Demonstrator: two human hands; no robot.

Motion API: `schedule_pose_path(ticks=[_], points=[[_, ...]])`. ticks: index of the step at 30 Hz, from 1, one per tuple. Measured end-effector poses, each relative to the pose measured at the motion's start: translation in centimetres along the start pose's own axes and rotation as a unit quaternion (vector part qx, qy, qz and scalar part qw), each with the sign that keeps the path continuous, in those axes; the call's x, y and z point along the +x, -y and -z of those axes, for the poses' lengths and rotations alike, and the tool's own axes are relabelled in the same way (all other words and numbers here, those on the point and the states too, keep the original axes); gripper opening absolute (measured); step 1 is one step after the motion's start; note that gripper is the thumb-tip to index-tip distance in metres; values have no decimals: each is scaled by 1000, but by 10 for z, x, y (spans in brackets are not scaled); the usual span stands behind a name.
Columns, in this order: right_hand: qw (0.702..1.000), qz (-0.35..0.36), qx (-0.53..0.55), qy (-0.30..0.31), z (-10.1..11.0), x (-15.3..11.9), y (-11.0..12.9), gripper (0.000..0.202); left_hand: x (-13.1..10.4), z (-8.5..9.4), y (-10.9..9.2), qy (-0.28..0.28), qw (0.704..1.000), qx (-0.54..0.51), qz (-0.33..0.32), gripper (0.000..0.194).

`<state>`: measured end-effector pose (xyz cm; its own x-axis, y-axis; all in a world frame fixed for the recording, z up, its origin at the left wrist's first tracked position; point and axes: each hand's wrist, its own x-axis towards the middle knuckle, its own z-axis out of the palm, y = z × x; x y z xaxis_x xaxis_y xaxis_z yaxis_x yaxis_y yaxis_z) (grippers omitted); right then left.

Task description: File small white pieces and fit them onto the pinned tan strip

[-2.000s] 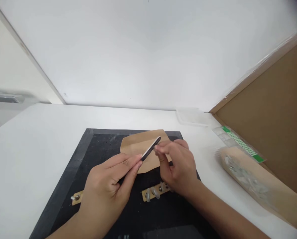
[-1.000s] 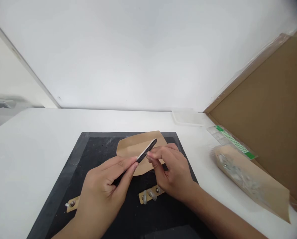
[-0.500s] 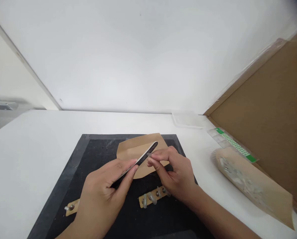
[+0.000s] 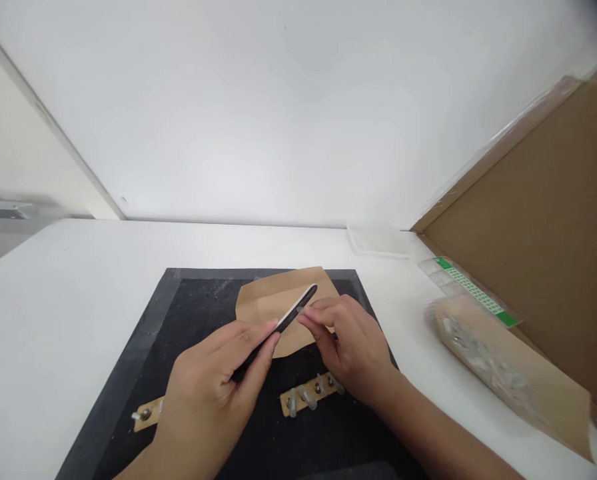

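My left hand (image 4: 218, 387) grips a nail file (image 4: 298, 303), dark on its broad face with a pale edge, pinched between thumb and fingers. The file tilts up to the right over a sheet of brown paper (image 4: 263, 303). Between the thumb and fingertips of my right hand (image 4: 353, 340) is a small translucent piece (image 4: 300, 310), apparently a nail tip, touching or very near the file's dark face. Below the hands, a wooden strip (image 4: 303, 400) bears several clear nail tips on small metal mounts. Another wooden strip (image 4: 146, 415) is partly hidden behind my left hand.
A black mat (image 4: 148, 347) lies on the white table (image 4: 88, 280). To the right are a paper-backed bag (image 4: 508, 373) of clear pieces and a clear strip with a green label (image 4: 473, 290). A shallow clear tray (image 4: 378, 243) sits at the back, near a cardboard panel (image 4: 538, 167).
My right fingertips have shifted slightly with the small piece along the file. My left hand has moved a little to the right; the file's tip stays nearly in place.
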<state>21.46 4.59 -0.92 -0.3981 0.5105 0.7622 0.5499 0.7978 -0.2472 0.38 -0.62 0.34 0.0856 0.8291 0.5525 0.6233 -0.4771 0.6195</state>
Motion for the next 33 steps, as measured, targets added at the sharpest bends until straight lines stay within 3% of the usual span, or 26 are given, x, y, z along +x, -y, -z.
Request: schedule_pose_path(ticks=[5, 10, 14, 18, 23, 27, 33], points=[[999, 6, 13, 33, -2, -2, 3, 15, -2, -2, 1, -9, 1000, 6, -11, 17], [1000, -17, -19, 3, -1, 1, 5, 17, -2, -1, -2, -21, 999, 12, -39, 19], [999, 0, -7, 49, -2, 3, 7, 19, -1, 0, -3, -27, 998, 24, -48, 18], [999, -18, -23, 21, -2, 3, 7, 20, -1, 1, -3, -31, 997, 42, -62, 18], [998, -10, 0, 55, -2, 1, 5, 21, -4, 2, -3, -27, 996, 52, -69, 17], [999, -9, -21, 30, -2, 1, 4, 21, -5, 3, -2, -33, 994, 75, -76, 17], [999, -8, 13, 50, 2, 4, 3, 21, -4, 3, -2, -25, 994, 71, -78, 18]])
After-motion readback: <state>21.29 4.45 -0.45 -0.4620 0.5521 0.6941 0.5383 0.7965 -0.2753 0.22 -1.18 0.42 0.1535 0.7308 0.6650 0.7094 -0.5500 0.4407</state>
